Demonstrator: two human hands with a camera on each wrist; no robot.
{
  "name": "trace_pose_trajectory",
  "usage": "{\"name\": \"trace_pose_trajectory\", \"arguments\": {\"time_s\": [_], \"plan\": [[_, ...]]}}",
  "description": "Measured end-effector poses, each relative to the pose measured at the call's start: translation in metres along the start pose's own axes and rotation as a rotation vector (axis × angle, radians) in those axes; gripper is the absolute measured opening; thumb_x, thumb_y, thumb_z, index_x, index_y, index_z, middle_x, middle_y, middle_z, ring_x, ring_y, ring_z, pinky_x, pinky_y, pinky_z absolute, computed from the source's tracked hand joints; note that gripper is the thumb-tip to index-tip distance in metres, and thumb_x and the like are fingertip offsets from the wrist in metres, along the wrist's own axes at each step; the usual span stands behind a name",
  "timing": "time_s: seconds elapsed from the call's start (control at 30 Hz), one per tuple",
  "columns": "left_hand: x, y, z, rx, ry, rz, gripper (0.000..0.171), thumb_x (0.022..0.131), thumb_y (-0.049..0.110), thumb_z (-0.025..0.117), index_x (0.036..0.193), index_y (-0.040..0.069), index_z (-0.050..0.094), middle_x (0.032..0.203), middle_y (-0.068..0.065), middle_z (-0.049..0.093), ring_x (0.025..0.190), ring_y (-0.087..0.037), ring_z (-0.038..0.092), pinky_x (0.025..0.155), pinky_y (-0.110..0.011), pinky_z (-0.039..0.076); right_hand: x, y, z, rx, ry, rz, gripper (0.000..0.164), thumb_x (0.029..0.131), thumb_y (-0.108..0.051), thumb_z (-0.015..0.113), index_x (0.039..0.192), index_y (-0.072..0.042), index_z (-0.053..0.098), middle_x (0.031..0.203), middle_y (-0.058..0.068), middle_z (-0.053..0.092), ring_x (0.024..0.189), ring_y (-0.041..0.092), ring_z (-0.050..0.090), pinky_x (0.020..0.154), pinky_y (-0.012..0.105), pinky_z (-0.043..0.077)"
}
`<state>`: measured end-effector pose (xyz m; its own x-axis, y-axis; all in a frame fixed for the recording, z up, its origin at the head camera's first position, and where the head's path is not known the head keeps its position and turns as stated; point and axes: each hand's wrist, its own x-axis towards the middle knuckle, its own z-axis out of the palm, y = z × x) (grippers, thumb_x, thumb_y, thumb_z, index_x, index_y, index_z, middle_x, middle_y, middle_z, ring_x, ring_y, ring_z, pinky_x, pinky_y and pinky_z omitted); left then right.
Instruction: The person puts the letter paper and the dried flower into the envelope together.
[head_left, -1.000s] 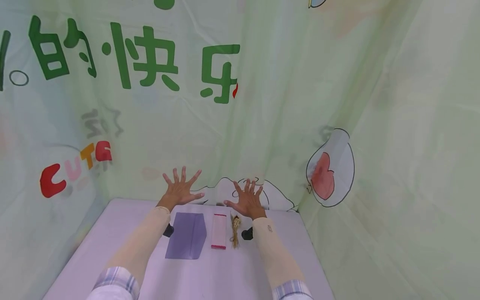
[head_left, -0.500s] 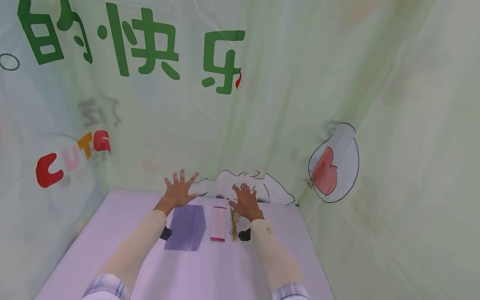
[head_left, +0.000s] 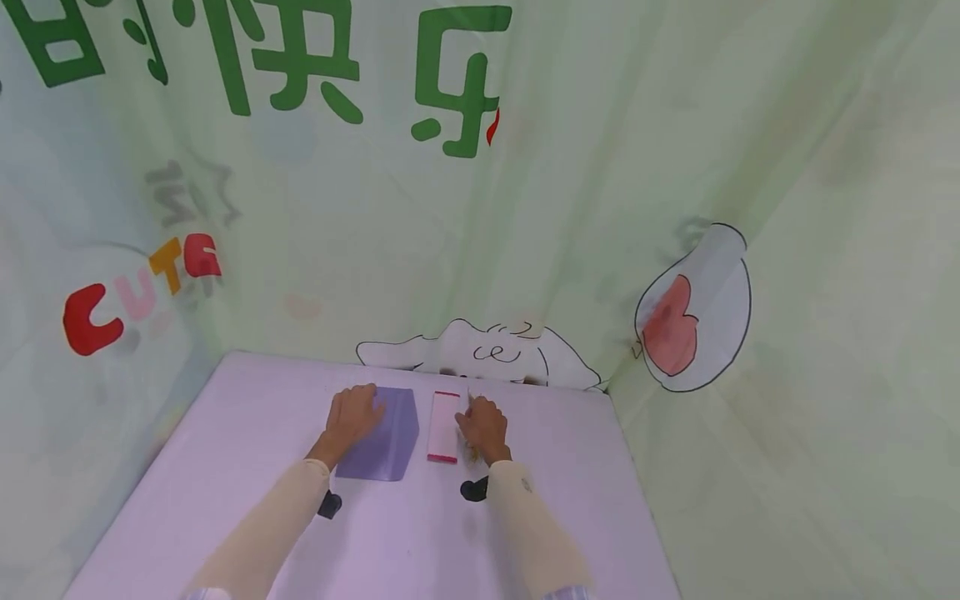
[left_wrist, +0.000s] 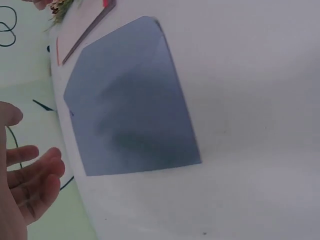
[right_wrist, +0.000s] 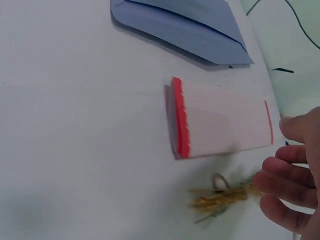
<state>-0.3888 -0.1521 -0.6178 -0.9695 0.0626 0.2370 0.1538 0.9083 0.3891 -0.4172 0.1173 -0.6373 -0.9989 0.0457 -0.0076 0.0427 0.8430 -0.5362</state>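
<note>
A flat blue-violet envelope lies on the counter, tapered side toward the pink folded slip, the left grip over its left part. The slip, red-banded at both short ends, lies lengthwise away from the person, between envelope and dried-flower bundle. The straw-coloured bundle, with a small loop, lies partly hidden by the right grip; contact is unclear.

The envelope lies on the table, left of the card. The sprig lies just right of the card.
</note>
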Motion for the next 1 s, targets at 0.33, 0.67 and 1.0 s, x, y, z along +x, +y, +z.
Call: {"name": "trace_pose_trajectory", "arguments": {"time_s": [0.33, 0.67, 1.0], "plan": [[-0.031, -0.004, 0.048, -0.082, -0.025, -0.186, 0.08, 0.094, 0.037, 0.078, 0.155, -0.004, 0.046, 0.135, -0.038, 0.056, 0.122, -0.054, 0.055, 0.095, -0.067, 0.049, -0.006, 0.007, 0.034, 0.073, -0.005, 0.182, 0.03, 0.096, -0.031, 0.083, 0.094, -0.004, 0.073, 0.082, 0.008, 0.071, 0.076, 0.025, 0.064, 0.081, 0.048, 0.058], [-0.049, -0.007, 0.077, -0.066, 0.087, -0.1, 0.084, 0.089, 0.039, 0.086, 0.159, 0.008, 0.052, 0.15, -0.04, 0.047, 0.134, -0.059, 0.048, 0.103, -0.072, 0.039, -0.015, 0.002, 0.055, 0.074, 0.109, 0.215, 0.038, 0.091, -0.026, 0.086, 0.105, 0.005, 0.072, 0.09, 0.016, 0.073, 0.084, 0.034, 0.067, 0.09, 0.057, 0.055], [-0.06, -0.01, 0.095, -0.017, 0.046, -0.021, 0.075, 0.094, 0.041, 0.081, 0.161, 0.021, 0.054, 0.157, -0.04, 0.042, 0.141, -0.061, 0.043, 0.105, -0.075, 0.038, -0.017, -0.008, 0.059, 0.031, 0.126, 0.252, 0.035, 0.09, -0.023, 0.089, 0.107, 0.003, 0.073, 0.092, 0.015, 0.074, 0.087, 0.032, 0.069, 0.09, 0.051, 0.055]]}}
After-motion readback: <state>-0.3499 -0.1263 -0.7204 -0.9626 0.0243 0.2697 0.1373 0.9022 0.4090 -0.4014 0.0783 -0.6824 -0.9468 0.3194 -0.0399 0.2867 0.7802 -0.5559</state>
